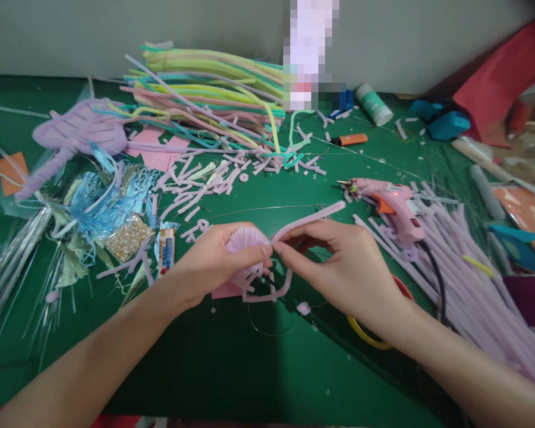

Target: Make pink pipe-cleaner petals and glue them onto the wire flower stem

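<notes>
Head view shows the left hand (pixel 220 254) closed around a rounded, ribbed lilac fuzzy-stem piece (pixel 244 238), apparently steadying it, while just beside that grip the right hand (pixel 341 246) pinches a slender lilac fuzzy stem (pixel 312 216).

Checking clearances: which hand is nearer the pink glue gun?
Right. The right hand is left of and slightly below the pink glue gun in view; the left hand is farther left, holding the ribbed lilac piece.
</notes>
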A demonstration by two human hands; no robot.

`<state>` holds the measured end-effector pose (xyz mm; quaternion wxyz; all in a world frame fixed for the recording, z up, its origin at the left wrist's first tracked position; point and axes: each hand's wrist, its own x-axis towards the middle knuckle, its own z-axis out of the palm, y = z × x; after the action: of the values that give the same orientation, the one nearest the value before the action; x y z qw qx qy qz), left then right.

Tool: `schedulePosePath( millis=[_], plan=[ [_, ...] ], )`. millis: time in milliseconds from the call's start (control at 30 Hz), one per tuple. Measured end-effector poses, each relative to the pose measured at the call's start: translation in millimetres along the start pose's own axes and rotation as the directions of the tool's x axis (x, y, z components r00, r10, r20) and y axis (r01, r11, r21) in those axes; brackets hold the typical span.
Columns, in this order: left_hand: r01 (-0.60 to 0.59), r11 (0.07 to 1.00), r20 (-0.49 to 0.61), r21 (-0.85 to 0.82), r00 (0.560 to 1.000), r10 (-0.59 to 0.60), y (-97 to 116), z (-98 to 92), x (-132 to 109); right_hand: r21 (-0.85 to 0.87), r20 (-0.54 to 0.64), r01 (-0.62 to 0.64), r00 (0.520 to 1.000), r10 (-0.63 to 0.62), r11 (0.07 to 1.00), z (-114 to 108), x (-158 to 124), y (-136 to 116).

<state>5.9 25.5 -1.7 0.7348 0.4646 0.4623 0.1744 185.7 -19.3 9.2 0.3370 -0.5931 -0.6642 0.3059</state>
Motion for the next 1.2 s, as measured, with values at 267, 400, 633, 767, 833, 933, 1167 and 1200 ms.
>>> schedulePosePath(
  millis=[267,400,633,767,833,933,1167,1200],
  plan=[
    [0.016,0.999,-0.056,0.044,0.998,-0.014,-2,1.1,-1,-0.413,-0.019,0.442,0.87,-0.493,0.796,4,-13,-2],
    [0.009,1.0,-0.041,0.002,0.999,-0.008,-2,0.5,0,-0.506,0.052,0.528,0.808,-0.586,0.682,5,-15,-2],
    [-0.01,1.0,-0.043,-0.006,0.999,0.009,-2,-0.5,1,-0.325,-0.059,0.279,0.948,-0.314,0.904,-1,-9,-1],
    [-0.021,0.999,-0.048,-0.029,0.999,0.02,-3,0.2,1,-0.281,-0.034,0.317,0.94,-0.339,0.906,-2,-7,1],
    [-0.018,0.999,-0.038,-0.041,0.999,0.016,-3,0.2,1,-0.296,-0.024,0.375,0.917,-0.399,0.878,-2,-6,2],
    [-0.012,1.0,-0.005,-0.018,1.0,0.012,-3,-0.4,2,-0.227,-0.05,0.312,0.942,-0.331,0.922,-2,-2,2],
    [-0.004,0.999,0.061,0.045,0.998,0.002,-3,-0.5,2,0.054,-0.031,-0.043,0.999,0.044,0.998,3,5,7],
    [-0.002,0.999,0.065,0.05,0.998,-0.002,-3,-0.5,2,0.073,-0.026,-0.059,0.998,0.061,0.996,3,6,8]
  ],
)
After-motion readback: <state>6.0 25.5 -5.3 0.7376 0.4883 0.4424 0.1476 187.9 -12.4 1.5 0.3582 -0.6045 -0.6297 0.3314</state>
